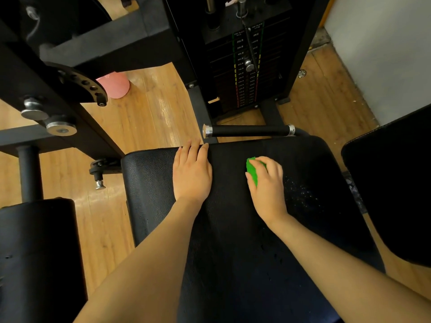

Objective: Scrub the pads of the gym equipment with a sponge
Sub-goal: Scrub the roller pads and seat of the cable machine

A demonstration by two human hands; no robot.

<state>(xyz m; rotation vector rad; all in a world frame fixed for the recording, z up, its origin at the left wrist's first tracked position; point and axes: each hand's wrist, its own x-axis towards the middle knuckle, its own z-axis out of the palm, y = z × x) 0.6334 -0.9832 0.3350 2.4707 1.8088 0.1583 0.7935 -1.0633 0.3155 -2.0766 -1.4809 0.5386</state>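
- On the seat pad (233, 229), toward its far edge, the right hand (268, 183) grips a green sponge (252, 169), fingers curled over it and pressing it down on the black vinyl.
- Just left of it, the left hand (191, 173) lies flat and relaxed on the same pad, fingers straight, tips reaching the far edge; it holds nothing and seems to brace the body.
- Right of the sponge, near the pad's right side, a patch of small white flecks (300, 190) shows, likely foam or droplets, so that part looks already wetted or worked.
- Nearer the body, faint dark spots on the pad suggest damp there too, though I cannot tell how well it has been scrubbed.
- The pad's left side looks dry and grainy, so I judge it not yet done.
- A second pad (394, 183) off the right edge and a third pad (39, 252) at the left show no foam; both probably remain.
- Overall the task seems early to midway: one pad in hand, others left.
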